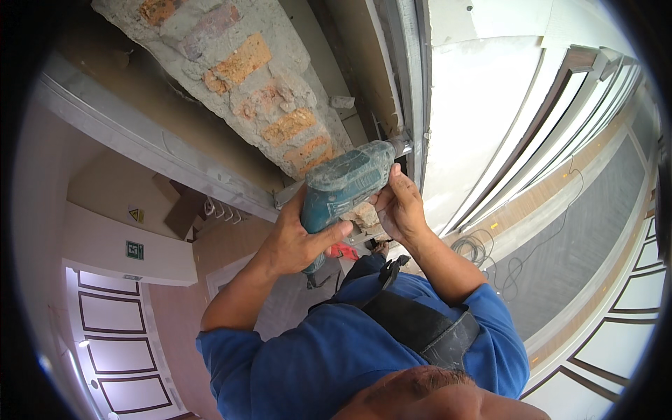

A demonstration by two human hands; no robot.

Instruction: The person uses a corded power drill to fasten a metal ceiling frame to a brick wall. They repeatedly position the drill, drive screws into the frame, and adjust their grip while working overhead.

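Observation:
A dusty teal power drill (350, 176) is held up in front of me, its nose toward an upright metal channel (414, 77). My left hand (288, 241) is wrapped round the rear of the drill, thumb along its near side. My right hand (401, 208) is closed at the front end, with the thumb beside the nose and the fingers curled underneath. The chuck (401, 145) meets the channel's edge; any bit in it is hidden. Part of the drill's handle (315, 264) shows below my left hand.
Rough, broken brickwork (238, 63) rises behind the drill, beside a horizontal metal rail (154, 143). At right stands a white wall panel (469, 105). Coiled cable (472, 246) lies on the floor, trailing over a grey strip (560, 238). Something red (343, 250) shows below the drill.

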